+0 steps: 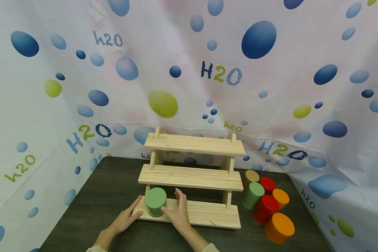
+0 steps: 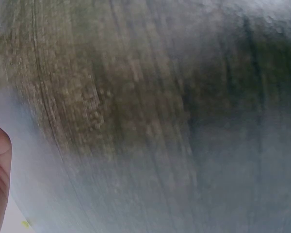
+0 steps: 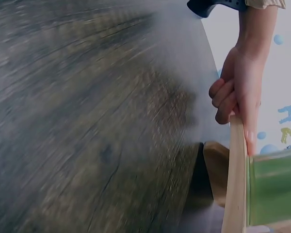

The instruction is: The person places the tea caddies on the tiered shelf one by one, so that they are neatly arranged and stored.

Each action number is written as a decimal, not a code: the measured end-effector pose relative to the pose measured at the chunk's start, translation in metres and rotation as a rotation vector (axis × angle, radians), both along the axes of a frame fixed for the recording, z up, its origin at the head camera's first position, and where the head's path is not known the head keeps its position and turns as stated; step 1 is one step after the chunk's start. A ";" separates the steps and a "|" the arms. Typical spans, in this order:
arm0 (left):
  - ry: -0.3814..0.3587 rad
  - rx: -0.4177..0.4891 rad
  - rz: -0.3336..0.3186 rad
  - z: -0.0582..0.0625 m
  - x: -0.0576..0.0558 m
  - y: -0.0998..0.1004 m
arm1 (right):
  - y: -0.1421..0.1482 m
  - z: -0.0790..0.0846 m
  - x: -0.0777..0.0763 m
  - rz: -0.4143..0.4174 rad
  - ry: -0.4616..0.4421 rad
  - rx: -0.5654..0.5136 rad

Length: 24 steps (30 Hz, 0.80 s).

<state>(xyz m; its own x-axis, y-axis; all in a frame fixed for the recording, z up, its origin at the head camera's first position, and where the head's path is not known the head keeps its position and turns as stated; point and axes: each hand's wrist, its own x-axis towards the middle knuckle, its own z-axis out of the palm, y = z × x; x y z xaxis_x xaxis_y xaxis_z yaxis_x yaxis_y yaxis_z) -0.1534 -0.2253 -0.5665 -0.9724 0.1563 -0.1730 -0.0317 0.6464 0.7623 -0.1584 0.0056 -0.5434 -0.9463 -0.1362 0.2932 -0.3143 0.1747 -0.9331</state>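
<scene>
A green lidded canister (image 1: 155,201) stands upright near the left end of the bottom board of a three-step wooden shelf (image 1: 211,214). My left hand (image 1: 122,220) holds that board's left end. In the right wrist view, the left hand (image 3: 242,82) has several fingers curled below board level, and its thumb reaches along the top to the canister's base. Right of the canister, my right hand (image 1: 179,214) has its thumb at the canister's front right side. Its other fingers are raised and bent loosely, apart from the canister. The left wrist view shows mostly dark tabletop.
Right of the shelf several canisters crowd together: a tan one (image 1: 251,176), a green one (image 1: 253,195), two red, including the front one (image 1: 265,209), and two orange, including the nearest (image 1: 279,228). A patterned curtain (image 1: 189,115) hangs behind the dark table (image 1: 91,196).
</scene>
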 end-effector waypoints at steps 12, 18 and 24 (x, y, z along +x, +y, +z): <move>-0.004 -0.002 0.004 -0.003 -0.001 -0.001 | 0.024 0.006 0.006 -0.064 0.012 0.054; -0.003 -0.002 0.004 -0.004 -0.002 -0.001 | 0.038 0.029 0.019 -0.058 0.042 0.067; 0.004 -0.007 -0.002 -0.002 -0.001 -0.001 | 0.055 0.035 0.025 -0.090 0.113 0.132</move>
<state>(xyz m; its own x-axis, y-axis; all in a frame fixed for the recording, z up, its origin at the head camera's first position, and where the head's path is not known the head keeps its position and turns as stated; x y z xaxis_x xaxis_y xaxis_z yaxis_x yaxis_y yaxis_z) -0.1544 -0.2259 -0.5683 -0.9728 0.1576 -0.1700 -0.0269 0.6517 0.7580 -0.1338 0.0604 -0.5087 -0.9184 -0.0966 0.3836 -0.3934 0.3257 -0.8597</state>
